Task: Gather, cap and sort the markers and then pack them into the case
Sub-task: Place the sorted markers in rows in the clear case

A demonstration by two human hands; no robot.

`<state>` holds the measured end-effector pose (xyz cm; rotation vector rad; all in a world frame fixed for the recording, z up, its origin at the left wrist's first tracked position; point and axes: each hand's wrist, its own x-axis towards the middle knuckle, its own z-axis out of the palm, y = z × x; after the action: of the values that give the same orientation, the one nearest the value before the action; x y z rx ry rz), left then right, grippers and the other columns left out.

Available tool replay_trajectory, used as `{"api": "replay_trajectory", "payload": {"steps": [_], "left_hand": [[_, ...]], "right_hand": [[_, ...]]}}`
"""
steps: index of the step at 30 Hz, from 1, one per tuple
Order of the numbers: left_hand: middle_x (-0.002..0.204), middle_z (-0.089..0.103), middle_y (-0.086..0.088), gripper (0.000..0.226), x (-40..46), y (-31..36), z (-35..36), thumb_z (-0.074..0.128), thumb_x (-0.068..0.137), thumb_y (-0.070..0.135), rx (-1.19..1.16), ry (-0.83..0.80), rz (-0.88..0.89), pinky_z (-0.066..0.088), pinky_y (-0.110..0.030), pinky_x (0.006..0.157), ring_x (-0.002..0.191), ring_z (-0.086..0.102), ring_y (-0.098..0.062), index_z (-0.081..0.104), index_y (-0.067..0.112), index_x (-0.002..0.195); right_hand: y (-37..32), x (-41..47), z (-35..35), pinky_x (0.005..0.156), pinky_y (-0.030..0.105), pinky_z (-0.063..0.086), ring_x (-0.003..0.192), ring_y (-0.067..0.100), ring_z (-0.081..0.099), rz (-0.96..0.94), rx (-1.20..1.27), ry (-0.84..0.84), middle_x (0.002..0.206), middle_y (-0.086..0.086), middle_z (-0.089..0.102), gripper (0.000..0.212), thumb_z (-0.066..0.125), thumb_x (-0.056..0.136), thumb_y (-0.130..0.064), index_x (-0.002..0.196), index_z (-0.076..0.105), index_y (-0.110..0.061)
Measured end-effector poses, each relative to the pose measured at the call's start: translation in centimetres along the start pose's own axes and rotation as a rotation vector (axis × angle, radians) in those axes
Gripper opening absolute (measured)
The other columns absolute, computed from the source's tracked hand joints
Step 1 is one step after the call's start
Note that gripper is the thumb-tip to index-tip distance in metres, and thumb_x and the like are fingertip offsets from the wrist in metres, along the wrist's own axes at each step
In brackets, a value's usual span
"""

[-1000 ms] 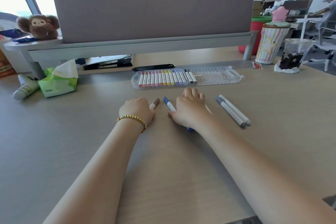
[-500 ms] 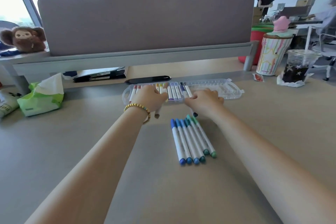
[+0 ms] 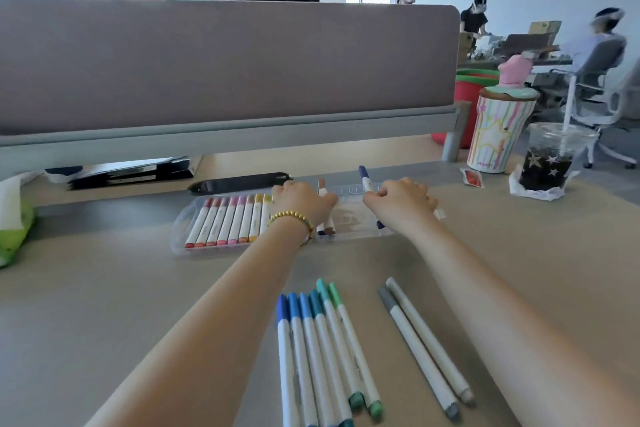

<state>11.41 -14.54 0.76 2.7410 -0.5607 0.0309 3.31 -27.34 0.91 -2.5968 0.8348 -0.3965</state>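
Over the case (image 3: 194, 229), we are pinching a brown marker (image 3: 322, 188) in our left hand (image 3: 304, 203) and gripping a navy marker (image 3: 364, 178) in our right hand (image 3: 398, 201); seating both together, we are risking one landing crooked and jamming its slot.

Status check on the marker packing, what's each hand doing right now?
Left hand grips brown marker over the case. Right hand grips dark blue marker. Blue-green markers and two grey markers unpacked on table. Nothing in the way.
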Motion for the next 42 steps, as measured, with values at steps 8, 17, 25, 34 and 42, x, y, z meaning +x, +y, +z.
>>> {"api": "replay_trajectory", "payload": {"steps": [8,17,25,34,42], "left_hand": [[0.131,0.046,-0.015,0.055,2.4,1.1,3.3,0.037,0.090,0.046,0.129,0.048,-0.037,0.032,-0.041,0.101,0.122,0.034,-0.031,0.055,0.003,0.121],[0.135,0.043,-0.014,0.054,2.6,0.6,3.3,0.037,0.092,0.052,0.063,0.051,0.053,0.033,-0.043,0.104,0.127,0.031,-0.031,0.046,0.011,0.126],[0.158,0.000,-0.001,0.063,1.1,-0.8,2.9,0.027,0.094,0.055,0.146,-0.155,0.200,0.002,-0.051,0.115,0.145,-0.005,-0.025,0.006,0.032,0.149],[0.158,0.000,-0.006,0.054,1.5,-1.0,3.6,0.025,0.098,0.041,0.288,-0.188,0.224,0.009,-0.059,0.113,0.143,-0.002,-0.035,0.009,0.030,0.148],[0.157,0.005,-0.013,0.053,0.8,-0.1,2.2,0.019,0.101,0.039,0.382,-0.233,0.235,0.008,-0.056,0.112,0.143,0.004,-0.035,0.006,0.024,0.150]], "right_hand": [[0.6,2.1,2.2,0.095,0.042,0.035,0.111,0.030,0.043,0.000,0.068,0.015,0.100,0.008,0.066,0.032,0.027,0.078,-0.041,0.055,0.042,-0.024],[0.4,2.5,3.0,0.081,0.039,0.032,0.106,0.030,0.049,-0.045,0.079,0.045,0.100,0.009,0.065,0.031,0.034,0.089,-0.040,0.073,0.053,-0.020],[0.2,2.1,2.5,0.091,0.040,0.034,0.110,0.032,0.045,-0.028,0.073,0.030,0.106,0.009,0.064,0.026,0.034,0.086,-0.036,0.076,0.054,-0.022],[0.5,2.2,2.6,0.085,0.039,0.035,0.107,0.031,0.049,-0.027,0.070,0.027,0.101,0.010,0.065,0.033,0.035,0.087,-0.037,0.065,0.053,-0.020],[0.0,1.8,2.6,0.083,0.039,0.029,0.112,0.030,0.042,-0.003,0.051,-0.057,0.109,0.009,0.061,0.036,0.036,0.089,-0.039,0.058,0.044,-0.023]]}}
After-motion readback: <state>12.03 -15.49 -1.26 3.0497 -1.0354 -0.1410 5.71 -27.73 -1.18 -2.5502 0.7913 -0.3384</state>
